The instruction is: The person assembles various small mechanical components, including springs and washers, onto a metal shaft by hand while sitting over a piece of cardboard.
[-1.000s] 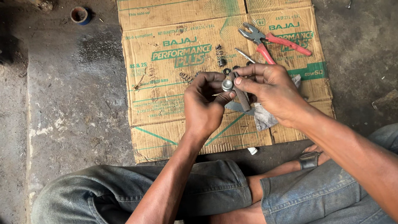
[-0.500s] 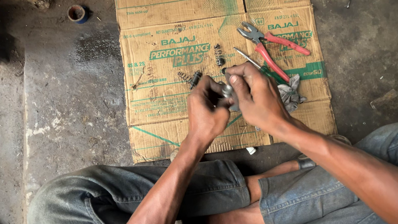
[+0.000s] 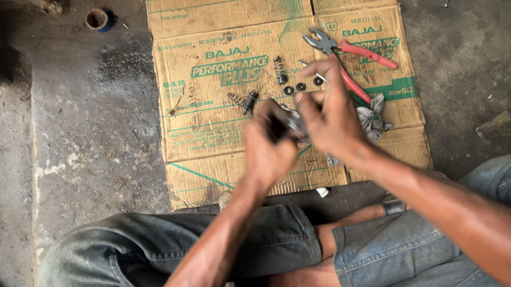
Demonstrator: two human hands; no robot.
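At the frame's middle, the left hand [image 3: 267, 150] and right hand [image 3: 330, 118] are together, both clamped on a small metal part [image 3: 292, 121] over the cardboard sheet [image 3: 217, 148]. Washers [image 3: 300, 86] lie just above; red-handled pliers [image 3: 349, 60] upper right.

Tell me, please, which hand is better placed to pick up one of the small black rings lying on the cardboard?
The right hand, probably. Its raised fingers hover right beside the black rings, while the left hand sits lower, wrapped around the small metal part.
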